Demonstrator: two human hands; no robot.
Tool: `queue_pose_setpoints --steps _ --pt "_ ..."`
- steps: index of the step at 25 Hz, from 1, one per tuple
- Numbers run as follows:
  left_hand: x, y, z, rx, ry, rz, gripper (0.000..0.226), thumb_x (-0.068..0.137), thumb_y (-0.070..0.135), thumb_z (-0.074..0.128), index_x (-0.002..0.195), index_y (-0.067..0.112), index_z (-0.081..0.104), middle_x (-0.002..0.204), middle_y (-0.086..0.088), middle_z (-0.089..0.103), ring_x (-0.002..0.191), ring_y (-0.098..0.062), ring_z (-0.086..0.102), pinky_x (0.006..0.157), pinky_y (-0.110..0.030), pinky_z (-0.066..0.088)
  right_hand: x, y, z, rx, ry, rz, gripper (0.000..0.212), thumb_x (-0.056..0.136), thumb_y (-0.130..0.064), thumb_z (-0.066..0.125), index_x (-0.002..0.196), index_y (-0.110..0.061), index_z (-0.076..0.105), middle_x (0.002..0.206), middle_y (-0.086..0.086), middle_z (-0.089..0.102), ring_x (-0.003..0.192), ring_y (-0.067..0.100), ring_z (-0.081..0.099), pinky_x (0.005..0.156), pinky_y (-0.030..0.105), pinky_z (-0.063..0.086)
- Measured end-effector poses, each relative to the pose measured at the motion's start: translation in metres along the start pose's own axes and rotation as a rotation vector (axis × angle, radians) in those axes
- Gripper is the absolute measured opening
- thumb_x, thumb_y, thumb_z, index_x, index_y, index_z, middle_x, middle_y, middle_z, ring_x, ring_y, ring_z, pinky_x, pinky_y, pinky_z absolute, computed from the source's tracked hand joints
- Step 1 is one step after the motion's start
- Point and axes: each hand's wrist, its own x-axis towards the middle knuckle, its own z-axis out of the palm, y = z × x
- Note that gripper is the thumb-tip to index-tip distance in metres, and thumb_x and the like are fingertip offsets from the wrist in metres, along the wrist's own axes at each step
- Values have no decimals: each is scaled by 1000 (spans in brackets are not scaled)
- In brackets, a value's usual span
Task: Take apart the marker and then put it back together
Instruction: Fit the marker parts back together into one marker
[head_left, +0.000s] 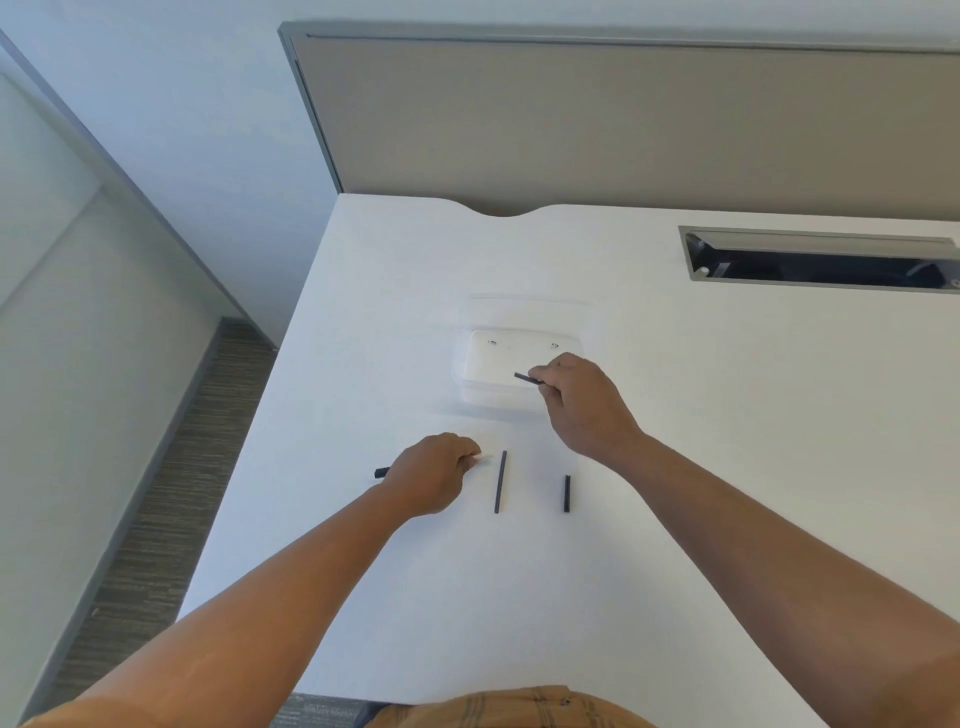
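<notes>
From the head view, the marker lay in pieces, so I judged the work to be between stripping and rebuilding. The left hand (434, 475) was closed around the marker body (382, 473), its dark end poking out toward the left edge of the surface (675, 519). The right hand (576, 400) pinched a short dark piece (525, 378) over a clear tray (470, 387). A long thin rod (500, 481) and a shorter dark piece (567, 493) lay apart nearer the front edge. The next move probably called for aligning the parts end to end.
</notes>
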Motion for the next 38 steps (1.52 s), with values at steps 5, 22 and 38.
queue_pose_setpoints --steps 5,22,38 --pt "18 -2 -7 -237 -82 -146 17 101 25 51 91 19 63 92 -2 65 82 -21 56 72 -31 44 53 1 -10 -109 -122 75 28 93 -7 47 97 -17 73 95 7 68 88 31 62 76 42 54" --pt "31 -4 -18 -529 -187 -302 28 90 3 51 81 25 66 109 -5 73 102 -20 65 80 -26 47 114 14 22 -230 -513 184 22 80 -1 67 85 -23 71 105 4 73 96 29 68 79 36 58" --pt "4 7 -11 -568 -34 -275 24 97 9 48 83 19 66 91 4 67 81 -15 55 66 -23 40 0 -27 24 65 217 -85 14 91 -16 63 101 -18 71 95 -4 69 64 12 57 63 32 52"
